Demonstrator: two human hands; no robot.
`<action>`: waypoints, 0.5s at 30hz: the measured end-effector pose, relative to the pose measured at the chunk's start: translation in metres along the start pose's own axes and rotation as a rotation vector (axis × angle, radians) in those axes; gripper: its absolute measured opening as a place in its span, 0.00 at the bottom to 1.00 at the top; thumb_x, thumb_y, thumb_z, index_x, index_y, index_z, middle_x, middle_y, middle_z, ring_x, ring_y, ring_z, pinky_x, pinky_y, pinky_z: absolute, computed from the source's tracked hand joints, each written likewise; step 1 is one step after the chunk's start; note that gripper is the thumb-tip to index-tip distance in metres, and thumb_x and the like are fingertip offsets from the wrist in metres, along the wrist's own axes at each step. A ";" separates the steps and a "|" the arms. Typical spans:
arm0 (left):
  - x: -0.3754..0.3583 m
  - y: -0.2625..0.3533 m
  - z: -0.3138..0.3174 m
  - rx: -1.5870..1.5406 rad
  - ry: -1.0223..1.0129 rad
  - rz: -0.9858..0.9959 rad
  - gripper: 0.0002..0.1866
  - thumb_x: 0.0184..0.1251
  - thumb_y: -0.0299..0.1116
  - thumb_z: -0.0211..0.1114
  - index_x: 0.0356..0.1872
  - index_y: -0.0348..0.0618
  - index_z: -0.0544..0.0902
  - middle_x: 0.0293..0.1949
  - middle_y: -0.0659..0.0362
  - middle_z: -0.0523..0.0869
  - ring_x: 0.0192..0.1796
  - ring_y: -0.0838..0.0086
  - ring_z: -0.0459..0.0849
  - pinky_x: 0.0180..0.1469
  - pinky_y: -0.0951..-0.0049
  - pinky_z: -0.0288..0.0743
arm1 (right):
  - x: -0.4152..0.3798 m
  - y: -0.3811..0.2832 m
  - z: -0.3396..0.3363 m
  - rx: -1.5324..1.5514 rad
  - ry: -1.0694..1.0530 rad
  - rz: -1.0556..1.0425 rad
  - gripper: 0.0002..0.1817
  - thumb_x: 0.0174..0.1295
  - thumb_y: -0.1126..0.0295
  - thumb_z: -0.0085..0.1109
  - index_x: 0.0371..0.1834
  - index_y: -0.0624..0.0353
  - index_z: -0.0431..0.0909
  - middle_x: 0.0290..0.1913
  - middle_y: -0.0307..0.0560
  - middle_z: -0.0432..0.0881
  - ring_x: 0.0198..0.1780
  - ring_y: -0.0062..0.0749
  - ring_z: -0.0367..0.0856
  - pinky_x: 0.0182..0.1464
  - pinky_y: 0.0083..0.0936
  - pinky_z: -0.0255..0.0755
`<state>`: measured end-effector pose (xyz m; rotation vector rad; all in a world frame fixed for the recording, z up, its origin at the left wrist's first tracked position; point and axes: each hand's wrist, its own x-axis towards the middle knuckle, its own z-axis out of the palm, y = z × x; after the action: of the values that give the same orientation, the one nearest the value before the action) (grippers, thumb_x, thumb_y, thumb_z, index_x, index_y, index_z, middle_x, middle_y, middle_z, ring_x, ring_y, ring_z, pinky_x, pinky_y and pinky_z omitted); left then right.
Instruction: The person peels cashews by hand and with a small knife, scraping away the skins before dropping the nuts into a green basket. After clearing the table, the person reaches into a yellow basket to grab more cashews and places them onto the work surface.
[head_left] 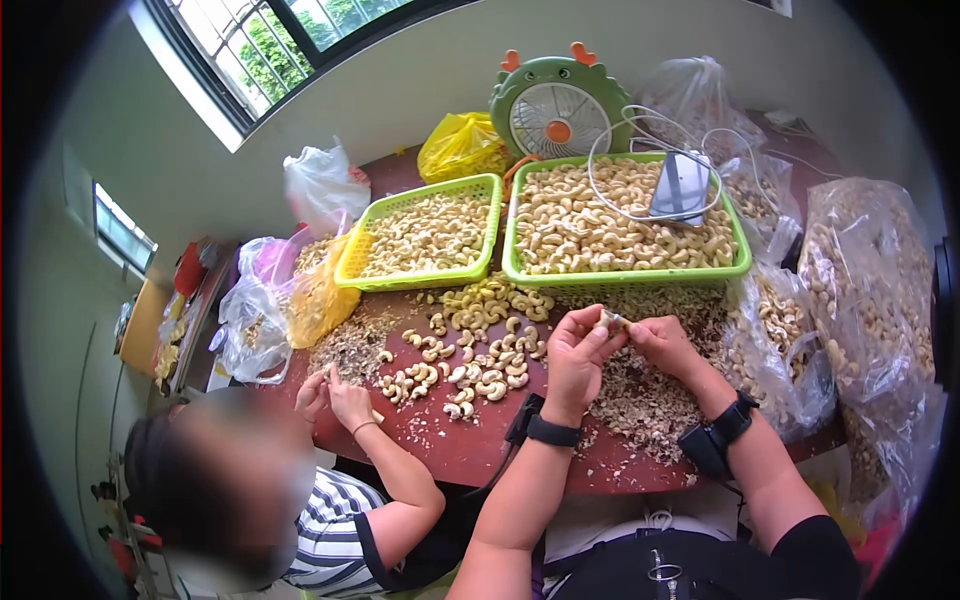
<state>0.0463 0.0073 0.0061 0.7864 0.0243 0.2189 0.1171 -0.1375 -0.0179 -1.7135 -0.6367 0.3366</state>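
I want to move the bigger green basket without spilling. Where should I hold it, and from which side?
Grip the larger green basket at its two short end rims, one hand from each side. It is wide, shallow and heaped with cashew kernels, so a one-sided lift would probably tip it. First lift off the phone and its white cable lying on top.

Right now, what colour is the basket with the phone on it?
Green basket, clearest in the head view.

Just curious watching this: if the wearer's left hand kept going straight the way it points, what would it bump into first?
Likely the right hand, which meets the left hand at the cashew they pinch together.
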 end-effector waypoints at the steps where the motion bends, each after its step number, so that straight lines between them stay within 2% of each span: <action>1: 0.001 0.000 0.000 -0.016 -0.003 -0.002 0.11 0.58 0.19 0.53 0.43 0.36 0.71 0.38 0.56 0.77 0.42 0.71 0.78 0.47 0.64 0.77 | 0.000 0.003 0.000 0.004 0.009 -0.007 0.24 0.57 0.52 0.49 0.15 0.63 0.73 0.14 0.34 0.69 0.18 0.15 0.64 0.19 0.17 0.59; 6: -0.001 0.002 0.006 -0.056 0.098 0.027 0.13 0.59 0.19 0.52 0.46 0.36 0.69 0.38 0.58 0.75 0.41 0.73 0.76 0.46 0.65 0.77 | -0.001 0.002 -0.002 0.019 -0.035 0.029 0.24 0.57 0.51 0.49 0.18 0.62 0.74 0.14 0.33 0.70 0.18 0.14 0.65 0.19 0.15 0.59; 9: 0.000 0.002 0.004 -0.076 0.110 -0.042 0.15 0.60 0.20 0.51 0.49 0.36 0.68 0.39 0.59 0.73 0.39 0.75 0.75 0.45 0.67 0.78 | -0.001 0.000 -0.004 0.045 -0.049 0.105 0.23 0.57 0.51 0.50 0.19 0.61 0.76 0.15 0.32 0.70 0.17 0.12 0.64 0.19 0.13 0.59; 15: -0.001 -0.001 0.004 -0.067 0.175 -0.063 0.14 0.58 0.20 0.53 0.46 0.38 0.67 0.38 0.58 0.73 0.39 0.73 0.77 0.42 0.68 0.79 | 0.000 0.004 -0.004 0.119 -0.064 0.047 0.22 0.58 0.53 0.50 0.20 0.62 0.76 0.15 0.32 0.70 0.17 0.13 0.63 0.18 0.13 0.57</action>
<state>0.0459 0.0041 0.0080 0.6966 0.2053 0.2274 0.1206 -0.1414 -0.0209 -1.6108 -0.6116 0.4555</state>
